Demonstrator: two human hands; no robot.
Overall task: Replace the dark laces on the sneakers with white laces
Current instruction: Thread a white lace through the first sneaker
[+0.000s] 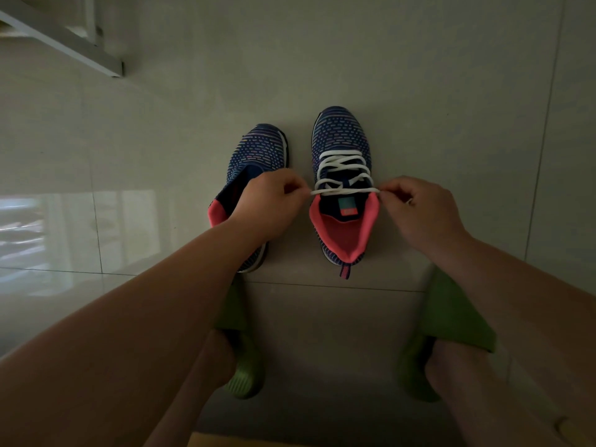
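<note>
Two blue knit sneakers with pink collars stand side by side on the tiled floor, toes pointing away. The right sneaker (341, 146) carries a white lace (343, 171) crossed through its eyelets. My left hand (267, 204) pinches one end of that lace at the sneaker's left top eyelet. My right hand (419, 209) pinches the other end at the right top eyelet, and the lace runs taut between them across the tongue. The left sneaker (258, 153) shows no lace, and my left hand and forearm cover its rear half. No dark lace is in view.
My feet in green slippers (245, 379) (448, 321) rest on the floor just below the sneakers. A pale frame or shelf edge (64, 37) juts in at the top left. The glossy floor tiles (419, 75) reflect window light at the left.
</note>
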